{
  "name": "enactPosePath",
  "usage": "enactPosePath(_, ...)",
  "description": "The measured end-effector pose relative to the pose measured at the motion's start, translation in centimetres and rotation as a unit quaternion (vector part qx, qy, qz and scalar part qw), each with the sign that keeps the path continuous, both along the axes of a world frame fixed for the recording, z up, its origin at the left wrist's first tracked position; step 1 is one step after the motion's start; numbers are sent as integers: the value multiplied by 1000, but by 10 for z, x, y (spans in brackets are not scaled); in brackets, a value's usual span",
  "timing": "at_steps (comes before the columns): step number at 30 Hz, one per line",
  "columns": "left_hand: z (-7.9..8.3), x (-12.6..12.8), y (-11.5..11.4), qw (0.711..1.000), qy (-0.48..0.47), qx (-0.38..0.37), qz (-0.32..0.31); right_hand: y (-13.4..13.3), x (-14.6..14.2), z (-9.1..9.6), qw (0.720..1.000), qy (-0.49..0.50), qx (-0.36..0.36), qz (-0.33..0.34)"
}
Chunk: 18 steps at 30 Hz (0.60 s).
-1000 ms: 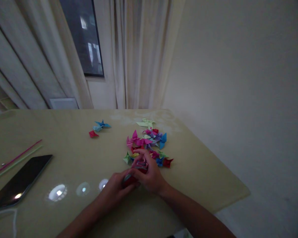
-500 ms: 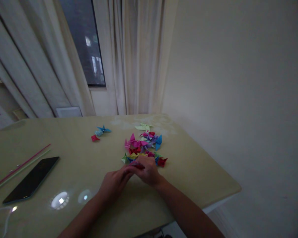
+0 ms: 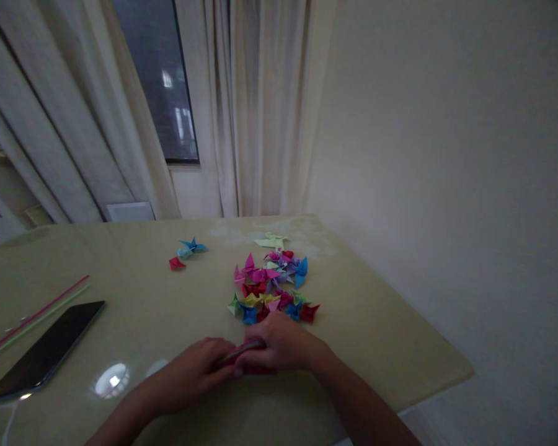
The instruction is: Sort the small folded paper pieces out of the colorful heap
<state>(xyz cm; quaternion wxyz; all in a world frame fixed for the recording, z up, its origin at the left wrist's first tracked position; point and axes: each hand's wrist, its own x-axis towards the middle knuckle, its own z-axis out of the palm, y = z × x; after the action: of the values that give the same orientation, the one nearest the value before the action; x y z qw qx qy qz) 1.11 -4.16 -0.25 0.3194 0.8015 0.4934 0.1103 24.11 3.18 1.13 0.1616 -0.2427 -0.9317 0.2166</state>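
Left hand [image 3: 198, 370], curled closed, pinched red folded paper [image 3: 261, 371]; right hand [image 3: 283, 342], also curled, gripped same paper just beside left.

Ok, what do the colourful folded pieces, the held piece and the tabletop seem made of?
Folded pieces: likely matte coloured paper, judging by crisp creases and pointed tips.
Held piece: possibly paper too, thin and pinkish-red, but mostly hidden.
Tabletop: glossy, showing bright reflections; glass, lacquer or plastic, can't tell which.
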Motion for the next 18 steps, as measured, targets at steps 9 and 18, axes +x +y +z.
enactPosePath(9,38,-84,107,959,-7,129,253,-23,-3,3,986,-110,-56,112)
enactPosePath(18,-19,-148,165,862,188,206,422,-20,1,-6,995,-96,31,11)
